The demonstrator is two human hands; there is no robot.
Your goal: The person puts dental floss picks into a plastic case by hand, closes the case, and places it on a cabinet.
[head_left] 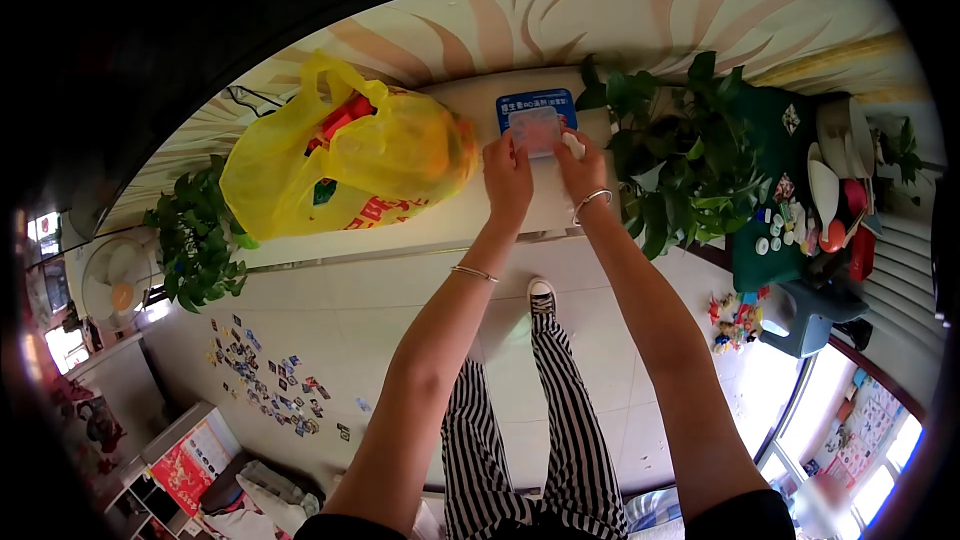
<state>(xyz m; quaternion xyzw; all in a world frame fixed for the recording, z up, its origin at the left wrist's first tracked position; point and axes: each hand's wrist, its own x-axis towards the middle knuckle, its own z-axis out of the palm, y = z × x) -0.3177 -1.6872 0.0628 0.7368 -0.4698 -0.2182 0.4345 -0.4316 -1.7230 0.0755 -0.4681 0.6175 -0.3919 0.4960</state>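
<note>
My left hand is closed, its fingers gripping the left edge of a small translucent plastic case with a pinkish look. Close against the case's right side, my right hand is closed too, with a small white object at its fingers whose kind I cannot make out. Just beyond the case lies a blue box with white printed characters, partly covered by the case. Both hands are above a white cabinet top.
A full yellow plastic bag stands left of my hands. Leafy potted plants flank the surface. Small cards lie scattered on the floor at left. At right, a green-covered table bears small items and hats.
</note>
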